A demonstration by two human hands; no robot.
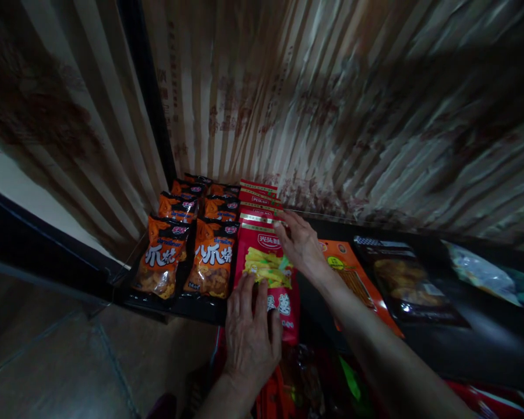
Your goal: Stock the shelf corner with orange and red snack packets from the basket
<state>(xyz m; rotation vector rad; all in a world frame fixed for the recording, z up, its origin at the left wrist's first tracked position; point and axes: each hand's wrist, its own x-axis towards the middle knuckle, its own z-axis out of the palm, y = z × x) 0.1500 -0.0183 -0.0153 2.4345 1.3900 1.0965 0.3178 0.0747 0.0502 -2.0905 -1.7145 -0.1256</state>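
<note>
A red snack bag (266,238) with yellow sticks printed on it lies at the front of a row of like red bags (258,192) on the black shelf. My left hand (254,329) rests on its lower left part, fingers apart and laid flat over the print. At the bag's upper right edge is my right hand (300,241), its fingers stretched out and the thumb near the gold strip. Neither hand grips anything that I can see. Orange and black snack bags (212,259) stand in two rows just left of the red ones.
To the right on the black shelf (489,343) lie an orange packet (347,273), a dark packet with a clear window (406,273) and a clear plastic bag (480,270). Below the shelf front are more packets in a red container. A pleated curtain hangs behind; a dark post (146,87) stands left.
</note>
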